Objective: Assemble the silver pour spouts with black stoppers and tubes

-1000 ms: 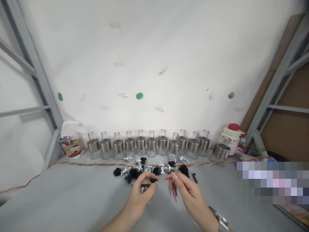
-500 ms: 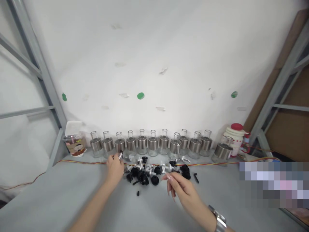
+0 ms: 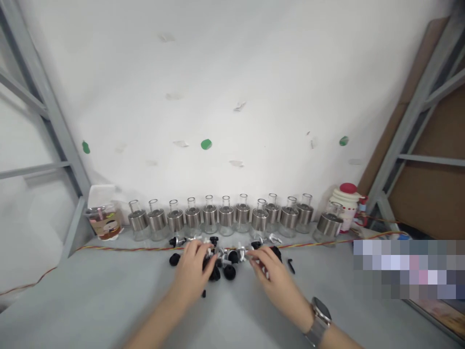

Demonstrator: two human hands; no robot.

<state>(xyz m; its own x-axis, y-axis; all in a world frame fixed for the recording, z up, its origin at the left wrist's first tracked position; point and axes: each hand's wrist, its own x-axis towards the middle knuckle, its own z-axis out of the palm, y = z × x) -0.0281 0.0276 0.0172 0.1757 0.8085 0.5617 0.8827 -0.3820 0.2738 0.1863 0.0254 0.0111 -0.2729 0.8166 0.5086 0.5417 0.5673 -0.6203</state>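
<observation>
My left hand [image 3: 192, 269] is over the left part of a pile of small parts, with thumb and fingers apart among silver spouts and black caps. Its fingertips partly hide what they touch. My right hand [image 3: 278, 278], a watch on its wrist, is at the right side of the pile. Thumb and forefinger come together beside a silver spout piece [image 3: 242, 253]; whether they grip it is unclear. Between the hands lie a round black cap [image 3: 229, 272] and other black parts. A silver-and-black spout [image 3: 177, 241] lies behind my left hand.
A row of glass bottles with metal collars [image 3: 209, 212] stands along the wall. A drink cup [image 3: 105, 223] is at left, a white-and-red jar [image 3: 345, 206] at right. A twisted wire [image 3: 127, 249] crosses the table. A small black stick [image 3: 291, 265] lies right of the pile.
My left hand has moved right, from near the bottles onto the pile, leaving a silver-and-black spout behind. My right hand has come slightly forward to the silver spouts. The view has shifted slightly.
</observation>
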